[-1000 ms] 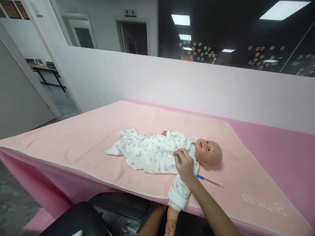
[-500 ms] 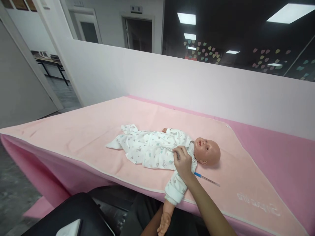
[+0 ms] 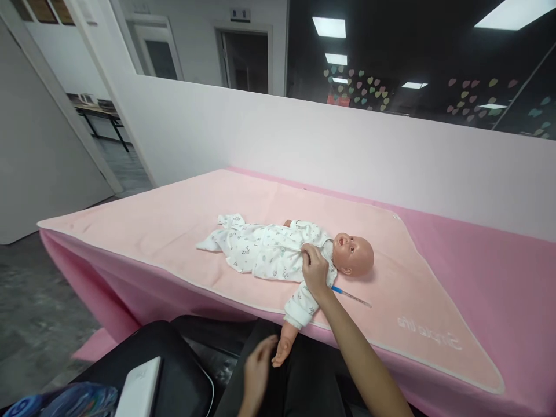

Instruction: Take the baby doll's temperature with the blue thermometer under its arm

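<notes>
A pink-covered worktop (image 3: 478,260) is overlaid by a pale pink fleece blanket (image 3: 174,231).
On it lies a plastic baby doll in a white printed sleepsuit (image 3: 269,258); its collar is pinched in the right hand (image 3: 315,272), grip closed. The left hand (image 3: 256,370), fingers apart, is held beside the doll's hanging hand. A blue-tipped thin glass thermometer (image 3: 350,296) lies near.

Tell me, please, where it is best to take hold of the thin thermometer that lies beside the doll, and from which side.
Probably the blue end of the thermometer, taken from above with two fingertips. It lies flat on the pink blanket, its blue end close to the right hand on the doll; the clear end points away.
</notes>
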Tool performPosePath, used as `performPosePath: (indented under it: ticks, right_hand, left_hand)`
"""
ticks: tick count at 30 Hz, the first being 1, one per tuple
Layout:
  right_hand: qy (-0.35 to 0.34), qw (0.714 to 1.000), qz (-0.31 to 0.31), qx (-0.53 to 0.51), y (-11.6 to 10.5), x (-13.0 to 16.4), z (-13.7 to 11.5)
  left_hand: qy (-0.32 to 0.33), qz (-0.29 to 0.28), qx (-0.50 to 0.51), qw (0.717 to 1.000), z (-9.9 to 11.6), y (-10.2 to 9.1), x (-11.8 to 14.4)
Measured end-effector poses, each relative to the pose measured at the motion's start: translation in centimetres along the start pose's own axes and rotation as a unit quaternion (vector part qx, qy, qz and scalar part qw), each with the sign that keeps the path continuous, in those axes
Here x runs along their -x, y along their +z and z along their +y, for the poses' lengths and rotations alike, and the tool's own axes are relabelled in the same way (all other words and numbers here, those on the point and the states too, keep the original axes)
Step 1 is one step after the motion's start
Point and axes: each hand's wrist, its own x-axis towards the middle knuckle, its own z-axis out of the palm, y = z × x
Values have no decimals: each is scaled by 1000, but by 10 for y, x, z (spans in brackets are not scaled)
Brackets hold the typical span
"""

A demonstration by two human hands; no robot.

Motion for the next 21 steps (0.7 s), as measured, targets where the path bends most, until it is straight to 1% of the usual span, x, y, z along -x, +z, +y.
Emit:
performPosePath:
  ticks: [1, 2, 3, 4, 5, 6, 7, 8, 9, 10, 11, 12, 13, 14, 15, 16, 18, 19, 21]
  right_hand:
    - [2, 1000, -6, 3, 0, 0, 1]
    - [3, 1000, -12, 7, 0, 0, 1]
    - [5, 1000, -16, 10, 1, 0, 2]
    - [7, 1000, -19, 11, 1, 0, 3]
    - [11, 1000, -20, 11, 1, 0, 3]
    - [16, 1000, -19, 8, 2, 0, 3]
    - [21, 1000, -16, 3, 2, -1, 4]
    - [28, 1000, -11, -5, 3, -1, 4]
    - [35, 999, -6, -14, 3, -1, 5]
    - [43, 999, -1, -24, 4, -2, 5]
    - [51, 998, 5, -34, 4, -2, 6]
    - [61, 997, 11, -44, 4, -3, 6]
    - [72, 996, 16, -53, 4, -4, 6]
    - [82, 995, 20, -61, 4, -4, 6]
    - [91, 993, 22, -67, 4, -5, 5]
    - [98, 992, 22, -72, 4, -6, 5]
    - [109, 991, 19, -80, 3, -7, 4]
    - [114, 990, 18, -83, 2, -7, 4]
    - [127, 988, 18, -90, 1, -8, 3]
  left_hand:
    - [-10, 39, 20, 999, -1, -21, -6]
    - [-27, 145, 67, 987, 2, -43, -14]
    - [-23, 242, 106, 964, 8, -65, -23]
    - [7, 319, 137, 938, 18, -85, -31]
    - [44, 389, 175, 903, 33, -103, -39]
    - [71, 468, 206, 857, 50, -116, -45]
    - [110, 493, 226, 833, 71, -124, -50]
    - [148, 516, 243, 808, 93, -126, -54]
    - [193, 538, 256, 780, 116, -124, -57]
    - [239, 535, 259, 768, 139, -118, -60]
    - [285, 511, 244, 773, 159, -109, -63]
    - [335, 442, 202, 807, 178, -97, -67]
    - [391, 362, 151, 833, 193, -85, -72]
    - [441, 265, 98, 852, 206, -73, -78]
    - [463, 189, 63, 864, 215, -61, -85]
    - [480, 135, 34, 866, 222, -51, -93]
    - [515, 50, -47, 854, 227, -33, -109]
    - [529, 19, -83, 844, 226, -26, -117]
    - [545, -12, -140, 827, 220, -16, -128]
